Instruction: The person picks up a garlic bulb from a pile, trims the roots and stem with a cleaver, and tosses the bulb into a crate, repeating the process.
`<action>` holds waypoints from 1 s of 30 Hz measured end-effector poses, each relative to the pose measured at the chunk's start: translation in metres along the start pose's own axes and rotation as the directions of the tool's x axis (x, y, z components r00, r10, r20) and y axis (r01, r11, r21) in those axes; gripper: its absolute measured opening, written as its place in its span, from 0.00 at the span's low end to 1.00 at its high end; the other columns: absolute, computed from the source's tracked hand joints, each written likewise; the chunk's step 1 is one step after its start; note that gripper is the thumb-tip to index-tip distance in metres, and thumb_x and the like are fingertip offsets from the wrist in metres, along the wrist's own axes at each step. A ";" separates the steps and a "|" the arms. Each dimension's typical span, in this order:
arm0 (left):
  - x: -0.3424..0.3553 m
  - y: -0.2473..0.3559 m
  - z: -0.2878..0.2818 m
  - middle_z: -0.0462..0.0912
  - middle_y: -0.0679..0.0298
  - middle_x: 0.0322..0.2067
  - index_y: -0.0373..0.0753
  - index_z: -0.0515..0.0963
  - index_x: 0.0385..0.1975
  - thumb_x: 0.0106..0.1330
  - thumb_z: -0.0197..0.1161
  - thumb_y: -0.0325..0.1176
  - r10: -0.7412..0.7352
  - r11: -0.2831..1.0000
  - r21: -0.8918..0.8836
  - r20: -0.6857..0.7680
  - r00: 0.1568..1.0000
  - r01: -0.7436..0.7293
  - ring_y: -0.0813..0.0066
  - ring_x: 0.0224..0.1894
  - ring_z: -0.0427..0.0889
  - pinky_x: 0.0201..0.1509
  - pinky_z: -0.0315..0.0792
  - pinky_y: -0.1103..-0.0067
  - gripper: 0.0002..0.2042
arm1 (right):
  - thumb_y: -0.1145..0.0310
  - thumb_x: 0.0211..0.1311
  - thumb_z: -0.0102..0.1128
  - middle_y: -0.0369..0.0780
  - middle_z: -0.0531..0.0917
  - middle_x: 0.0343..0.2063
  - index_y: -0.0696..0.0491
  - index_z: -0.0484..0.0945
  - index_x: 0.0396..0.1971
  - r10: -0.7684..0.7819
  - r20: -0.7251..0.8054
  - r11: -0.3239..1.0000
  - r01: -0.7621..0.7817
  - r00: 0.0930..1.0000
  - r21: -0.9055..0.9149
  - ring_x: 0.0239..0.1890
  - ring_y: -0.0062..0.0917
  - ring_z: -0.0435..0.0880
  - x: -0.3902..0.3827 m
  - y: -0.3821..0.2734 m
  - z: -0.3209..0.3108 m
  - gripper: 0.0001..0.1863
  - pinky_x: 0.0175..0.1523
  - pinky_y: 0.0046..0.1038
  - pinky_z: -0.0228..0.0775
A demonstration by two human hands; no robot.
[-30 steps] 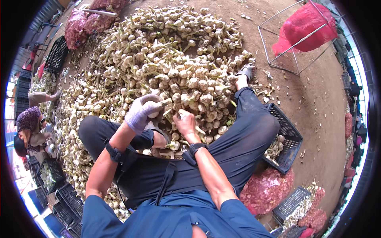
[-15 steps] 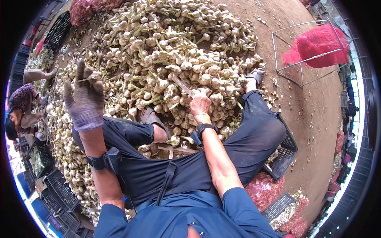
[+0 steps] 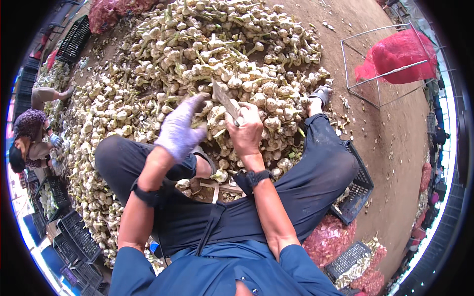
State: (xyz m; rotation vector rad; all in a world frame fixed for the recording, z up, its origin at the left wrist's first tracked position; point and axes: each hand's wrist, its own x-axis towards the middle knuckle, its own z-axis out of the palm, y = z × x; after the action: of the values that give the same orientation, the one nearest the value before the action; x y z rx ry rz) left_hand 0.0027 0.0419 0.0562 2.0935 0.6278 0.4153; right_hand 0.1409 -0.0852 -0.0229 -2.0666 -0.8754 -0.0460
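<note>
While the right hand (image 3: 246, 130) clamps its fingers on a knife (image 3: 225, 102), the gloved left hand (image 3: 178, 127) hangs over the garlic (image 3: 271, 104). Its thumb and fingers stand apart.

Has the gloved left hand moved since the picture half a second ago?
Yes: the left hand has moved right against the garlic pile, from its left side toward its middle.

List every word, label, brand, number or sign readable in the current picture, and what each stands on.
None: no text can be read.
Knife in the right hand: no marking that I can make out.
Left hand, gloved: blurred, no lettering legible.
Wristbands: dark, nothing legible.
Red bag on the frame: nothing legible.
Far background: too small and blurred to tell.
</note>
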 end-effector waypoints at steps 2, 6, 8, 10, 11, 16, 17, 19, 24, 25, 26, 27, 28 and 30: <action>-0.002 -0.006 0.016 0.77 0.44 0.51 0.38 0.69 0.60 0.53 0.69 0.32 0.063 0.932 0.355 0.034 0.997 -0.071 0.47 0.53 0.78 0.58 0.73 0.65 0.31 | 0.71 0.44 0.73 0.47 0.82 0.43 0.58 0.81 0.28 -0.041 -0.025 0.990 0.044 0.999 0.133 0.40 0.39 0.85 0.000 -0.032 -0.019 0.11 0.44 0.34 0.78; 0.011 -0.001 0.029 0.82 0.55 0.48 0.33 0.70 0.59 0.60 0.61 0.26 -0.128 0.991 0.056 0.167 0.978 0.120 0.61 0.52 0.81 0.56 0.75 0.71 0.24 | 0.74 0.44 0.70 0.47 0.82 0.43 0.58 0.82 0.30 -0.083 -0.009 0.961 0.082 0.997 0.263 0.41 0.39 0.85 -0.002 -0.060 -0.049 0.11 0.45 0.34 0.78; 0.009 0.005 0.025 0.81 0.61 0.47 0.33 0.71 0.58 0.63 0.58 0.24 -0.125 0.911 -0.380 0.123 0.984 0.163 0.72 0.49 0.81 0.51 0.79 0.74 0.21 | 0.74 0.45 0.69 0.47 0.83 0.42 0.59 0.81 0.29 -0.057 0.044 0.909 0.033 0.997 0.416 0.40 0.39 0.85 0.000 -0.059 -0.063 0.09 0.45 0.33 0.78; 0.008 0.005 0.022 0.81 0.61 0.47 0.35 0.70 0.59 0.63 0.61 0.26 -0.200 0.708 -0.645 0.208 0.957 0.288 0.74 0.46 0.83 0.47 0.81 0.76 0.23 | 0.74 0.49 0.66 0.48 0.84 0.40 0.61 0.80 0.26 -0.064 0.031 0.855 0.038 0.997 0.517 0.38 0.38 0.86 0.004 -0.052 -0.071 0.07 0.43 0.31 0.77; 0.005 0.006 0.023 0.81 0.62 0.47 0.36 0.71 0.59 0.63 0.62 0.28 -0.207 0.642 -0.708 0.209 0.956 0.294 0.74 0.45 0.83 0.46 0.81 0.77 0.23 | 0.72 0.49 0.68 0.47 0.83 0.37 0.60 0.80 0.27 -0.109 0.019 0.884 0.089 0.994 0.459 0.35 0.39 0.85 0.005 -0.045 -0.078 0.08 0.40 0.33 0.77; 0.001 -0.002 0.031 0.78 0.70 0.41 0.34 0.70 0.58 0.62 0.68 0.35 -0.150 0.665 -0.702 0.210 0.966 0.256 0.82 0.41 0.77 0.47 0.74 0.81 0.26 | 0.67 0.53 0.67 0.46 0.79 0.27 0.57 0.78 0.29 -0.267 0.086 0.954 0.251 0.960 0.162 0.31 0.43 0.82 -0.004 -0.025 -0.075 0.10 0.35 0.37 0.74; 0.001 -0.002 0.031 0.78 0.70 0.41 0.34 0.70 0.58 0.62 0.68 0.35 -0.149 0.666 -0.700 0.215 0.965 0.259 0.82 0.41 0.77 0.47 0.74 0.81 0.26 | 0.67 0.53 0.67 0.46 0.79 0.27 0.57 0.78 0.29 -0.262 0.084 0.956 0.247 0.961 0.161 0.31 0.43 0.82 -0.006 -0.022 -0.073 0.10 0.35 0.37 0.74; 0.000 0.000 0.027 0.78 0.69 0.44 0.35 0.69 0.59 0.60 0.69 0.35 0.042 0.884 -0.463 0.225 0.973 0.069 0.81 0.46 0.76 0.51 0.73 0.79 0.28 | 0.63 0.52 0.70 0.46 0.79 0.28 0.57 0.78 0.30 -0.280 0.085 0.953 0.266 0.956 0.147 0.30 0.44 0.82 -0.007 -0.019 -0.070 0.14 0.34 0.38 0.74; -0.004 -0.005 0.024 0.73 0.58 0.59 0.35 0.67 0.63 0.64 0.65 0.36 0.113 0.963 -0.267 0.260 0.959 -0.041 0.69 0.62 0.70 0.70 0.62 0.72 0.28 | 0.61 0.53 0.69 0.47 0.78 0.27 0.58 0.77 0.30 -0.363 0.133 0.927 0.343 0.922 0.148 0.29 0.45 0.81 -0.007 -0.021 -0.066 0.15 0.33 0.39 0.73; -0.005 -0.013 0.025 0.73 0.58 0.59 0.35 0.67 0.63 0.64 0.65 0.36 0.110 0.963 -0.267 0.261 0.959 -0.037 0.69 0.62 0.70 0.70 0.62 0.72 0.28 | 0.61 0.53 0.68 0.47 0.78 0.26 0.57 0.76 0.29 -0.380 0.133 0.921 0.361 0.915 0.149 0.28 0.45 0.81 -0.007 -0.022 -0.064 0.15 0.32 0.39 0.72; -0.006 -0.021 0.025 0.71 0.57 0.61 0.35 0.66 0.64 0.65 0.64 0.35 0.165 0.978 -0.162 0.235 0.958 -0.129 0.66 0.64 0.69 0.71 0.60 0.71 0.28 | 0.61 0.53 0.68 0.48 0.77 0.26 0.57 0.76 0.28 -0.399 0.134 0.913 0.379 0.907 0.150 0.28 0.45 0.81 -0.008 -0.023 -0.061 0.15 0.32 0.39 0.72; -0.007 -0.027 0.025 0.69 0.55 0.62 0.34 0.65 0.64 0.65 0.63 0.34 0.224 0.975 -0.053 0.215 0.951 -0.217 0.62 0.65 0.67 0.73 0.58 0.69 0.28 | 0.61 0.53 0.68 0.48 0.77 0.26 0.57 0.76 0.28 -0.398 0.136 0.913 0.378 0.907 0.152 0.28 0.45 0.81 -0.009 -0.024 -0.057 0.15 0.32 0.39 0.72; -0.008 -0.034 0.025 0.68 0.54 0.63 0.34 0.65 0.64 0.65 0.63 0.34 0.248 0.968 -0.019 0.226 0.942 -0.250 0.61 0.67 0.66 0.73 0.57 0.68 0.28 | 0.61 0.53 0.67 0.48 0.78 0.26 0.57 0.75 0.28 -0.392 0.107 0.914 0.373 0.914 0.158 0.28 0.45 0.80 -0.011 -0.023 -0.051 0.15 0.32 0.39 0.72; -0.009 -0.038 0.025 0.70 0.55 0.61 0.34 0.66 0.64 0.62 0.65 0.34 0.226 0.974 -0.045 0.219 0.949 -0.221 0.62 0.65 0.68 0.72 0.59 0.68 0.30 | 0.61 0.53 0.66 0.48 0.79 0.27 0.57 0.75 0.27 -0.384 0.083 0.915 0.368 0.919 0.166 0.27 0.45 0.80 -0.013 -0.021 -0.043 0.14 0.32 0.39 0.72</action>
State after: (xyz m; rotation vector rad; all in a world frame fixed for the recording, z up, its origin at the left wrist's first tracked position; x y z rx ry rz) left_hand -0.0029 0.0384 0.0109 2.1617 0.2539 0.3038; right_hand 0.1299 -0.1163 0.0147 -1.7520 -1.3016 -0.0697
